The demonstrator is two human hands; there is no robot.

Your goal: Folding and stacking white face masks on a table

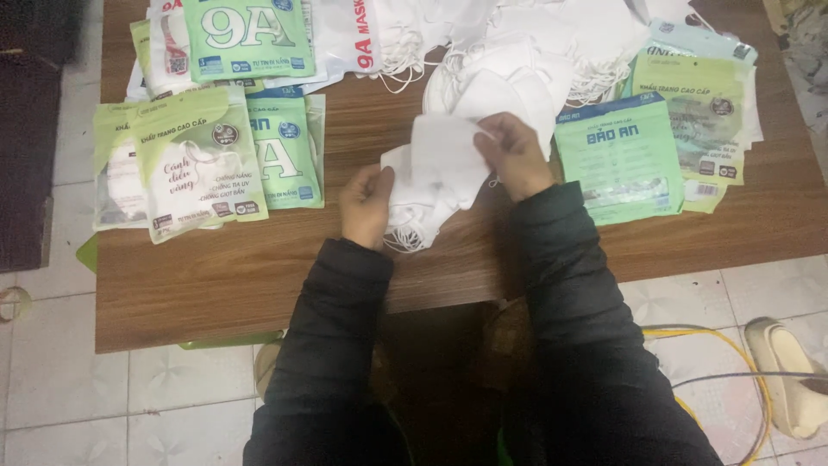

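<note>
Surroundings: green pouches (207, 160) lie flat to the left of the hands, overlapping one another; more pouches (250, 34) lie at the far left edge of the surface. To the right lies a teal pouch (623, 155), with a stack of pale green ones (703, 108) behind it.
Pile: a heap of loose white masks (526, 52) lies just beyond the hands, ear loops tangled and spilling toward the stack in hand.
In the way: nothing lies between the hands and the stack; the heap crowds its far side, and the teal pouch lies just beside the right hand.
Surface: brown wood-grain surface (241, 276), smooth, with a straight near edge.
Floor: pale tiles; a yellow cable (733, 345) and a light slipper (789, 371) lie at right.
Materials: the masks look like soft, matte white fabric with thin elastic loops; the pouches are glossy plastic film, flat and rectangular.
Stack: a small bundle of white masks (435, 177) held above the middle of the surface, near its front edge.
Left hand (366, 205): closed on the bundle's lower left edge.
Right hand (516, 155): pinching the top mask at its upper right corner.
Long axis: the bundle runs from lower left to upper right; loops hang at its lower end.
Sleeves: dark quilted jacket sleeves (561, 267).
</note>
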